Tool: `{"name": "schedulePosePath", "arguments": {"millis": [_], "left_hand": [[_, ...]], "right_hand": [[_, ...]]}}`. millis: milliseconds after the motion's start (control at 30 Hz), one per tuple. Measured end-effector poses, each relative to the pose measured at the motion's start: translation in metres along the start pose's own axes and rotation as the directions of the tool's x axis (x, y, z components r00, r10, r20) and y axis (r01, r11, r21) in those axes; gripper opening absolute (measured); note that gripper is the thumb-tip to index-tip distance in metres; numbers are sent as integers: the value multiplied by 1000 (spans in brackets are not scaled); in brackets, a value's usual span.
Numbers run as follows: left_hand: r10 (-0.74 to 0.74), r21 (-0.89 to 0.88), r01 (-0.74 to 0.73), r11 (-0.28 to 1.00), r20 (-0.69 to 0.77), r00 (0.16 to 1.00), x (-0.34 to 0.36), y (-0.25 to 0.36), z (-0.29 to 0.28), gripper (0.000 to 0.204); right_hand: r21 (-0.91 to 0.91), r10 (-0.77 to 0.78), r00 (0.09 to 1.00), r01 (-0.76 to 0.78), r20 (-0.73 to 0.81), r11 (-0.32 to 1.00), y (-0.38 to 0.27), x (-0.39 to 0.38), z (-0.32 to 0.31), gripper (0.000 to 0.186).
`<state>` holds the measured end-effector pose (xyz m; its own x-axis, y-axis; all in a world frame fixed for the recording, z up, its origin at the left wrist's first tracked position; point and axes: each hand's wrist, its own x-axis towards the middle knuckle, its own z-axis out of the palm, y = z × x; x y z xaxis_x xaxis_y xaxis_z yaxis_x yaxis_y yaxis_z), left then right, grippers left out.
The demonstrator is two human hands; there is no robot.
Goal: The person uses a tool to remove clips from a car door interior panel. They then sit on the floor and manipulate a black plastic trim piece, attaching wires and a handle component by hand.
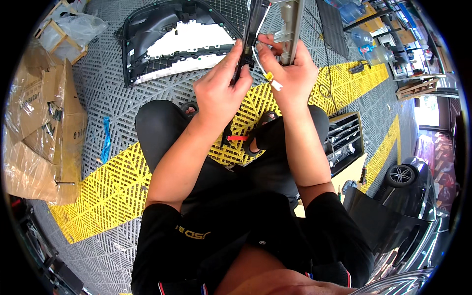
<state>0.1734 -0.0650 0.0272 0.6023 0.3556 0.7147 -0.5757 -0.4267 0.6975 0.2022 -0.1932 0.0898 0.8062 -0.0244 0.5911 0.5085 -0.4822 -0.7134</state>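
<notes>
In the head view, the person sat on a grey grid floor [147,98] crossed by a yellow strip [113,182], both hands raised in front of the knees. The left hand [221,91] had its fingers curled and pressed together around a narrow black trim piece [253,29] that rose upright from the grip towards the top edge. The right hand [290,69] was just beside it, the two hands touching at the thumbs; its fingers were bent around the lower end of a grey plastic part [291,27], with thumb and forefinger pinching a thin white wire [258,49] between the two parts. A small yellow and white connector [272,80] hung below the right fingers, against the palm.

Beyond the left fingers a large dark panel [172,44] with a pale opening lay flat on the floor. Well to the left of them sat crumpled cardboard boxes [44,128]. Below the hands, between the knees, lay a red-handled tool [237,138]. Well to the right of the right fingers stood a dark car [413,196].
</notes>
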Motion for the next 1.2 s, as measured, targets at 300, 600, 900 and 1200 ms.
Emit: {"name": "schedulePosePath", "arguments": {"millis": [300, 600, 900, 1200], "left_hand": [[146, 160, -143, 977, -5, 989, 0, -3, 3, 50], [56, 82, -59, 995, 45, 997, 2, -1, 2, 51], [-315, -165, 381, 910, 325, 892, -2, -9, 2, 44], [-307, -228, 389, 893, 326, 894, -4, -10, 2, 44]], "right_hand": [[-269, -65, 989, 28, -129, 963, -8, -2, 16, 32], [-346, -85, 993, 51, -86, 937, -3, 2, 14, 32], [189, 116, 987, -136, 112, 973, -2, -2, 3, 23], [-50, 97, 987, -92, 126, 995, 2, 3, -8, 21]]}}
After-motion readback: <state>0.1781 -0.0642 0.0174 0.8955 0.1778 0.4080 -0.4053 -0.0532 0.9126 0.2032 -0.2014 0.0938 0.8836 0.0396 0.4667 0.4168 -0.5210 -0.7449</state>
